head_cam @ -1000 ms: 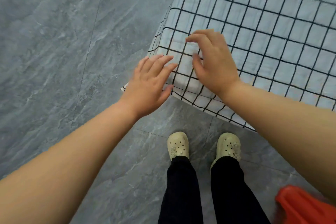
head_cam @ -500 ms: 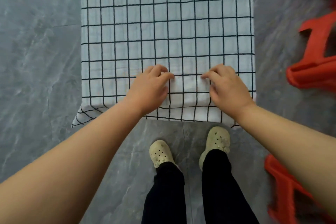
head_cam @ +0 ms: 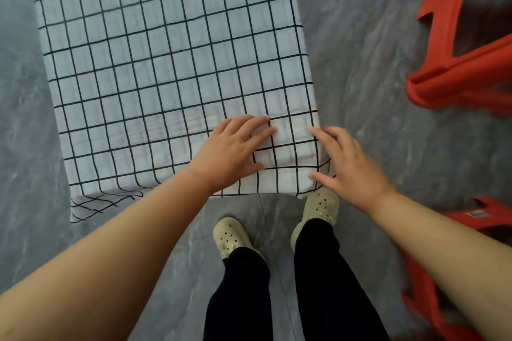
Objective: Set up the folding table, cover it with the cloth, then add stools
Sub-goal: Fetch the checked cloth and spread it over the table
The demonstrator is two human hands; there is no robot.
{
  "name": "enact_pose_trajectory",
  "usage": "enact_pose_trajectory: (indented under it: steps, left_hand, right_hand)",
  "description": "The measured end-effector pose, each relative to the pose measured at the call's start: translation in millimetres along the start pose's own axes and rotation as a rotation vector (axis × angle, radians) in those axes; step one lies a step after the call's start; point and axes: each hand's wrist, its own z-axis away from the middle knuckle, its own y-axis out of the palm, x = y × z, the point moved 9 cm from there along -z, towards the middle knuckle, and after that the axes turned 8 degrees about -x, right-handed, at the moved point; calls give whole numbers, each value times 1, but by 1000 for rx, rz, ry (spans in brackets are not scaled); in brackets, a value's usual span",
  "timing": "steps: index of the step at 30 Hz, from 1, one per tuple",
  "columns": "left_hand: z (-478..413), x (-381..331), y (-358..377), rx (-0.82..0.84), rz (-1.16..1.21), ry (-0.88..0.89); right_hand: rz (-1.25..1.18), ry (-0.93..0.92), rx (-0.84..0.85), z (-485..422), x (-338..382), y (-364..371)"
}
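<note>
Cloth (head_cam: pixel 166 63) with a white ground and a black grid lies spread over the desk and hides it fully. On the side nearest to the person the cloth hangs down over the edge, and at its near left corner a loose part hangs lower and shows some folds.

The left hand (head_cam: pixel 230 152) rests flat on the top of the cloth, close to its near right corner. Its fingers (head_cam: pixel 257 122) are straight, a little spread, and point across the cloth. They press on the fabric and grip nothing.

The right hand (head_cam: pixel 349 166) is at the near right corner of the cloth. Its fingers (head_cam: pixel 324 133) are almost straight and reach the corner edge, and the thumb lies beside the hanging part. This hand is also open and holds nothing. I cannot tell how firmly it touches the fabric.

Just below the near edge of the cloth stand two pale clogs (head_cam: pixel 231 238) on the grey stone floor (head_cam: pixel 374 91), with black trousers (head_cam: pixel 241 291) above them.

To the right of the cloth, well apart from it, a red plastic stool (head_cam: pixel 465 63) lies tilted on the floor. A second red stool (head_cam: pixel 424 299) is farther toward the person on the same side, partly behind the right forearm.
</note>
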Motion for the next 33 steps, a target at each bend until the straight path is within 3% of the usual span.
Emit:
enact_pose_trajectory:
  steps: [6,16,27,33]
  left_hand:
    - [9,-1,17,-22,-96,17]
    - [9,-3,23,-224,-212,53]
    - [7,-2,23,-298,-254,62]
    - [9,-2,27,-235,-178,60]
  right_hand:
    - [-82,130,11,-3,-17,19]
    - [67,167,-94,-25,-49,17]
    - [52,163,-35,-30,-60,31]
    - [67,231,-56,-22,-62,31]
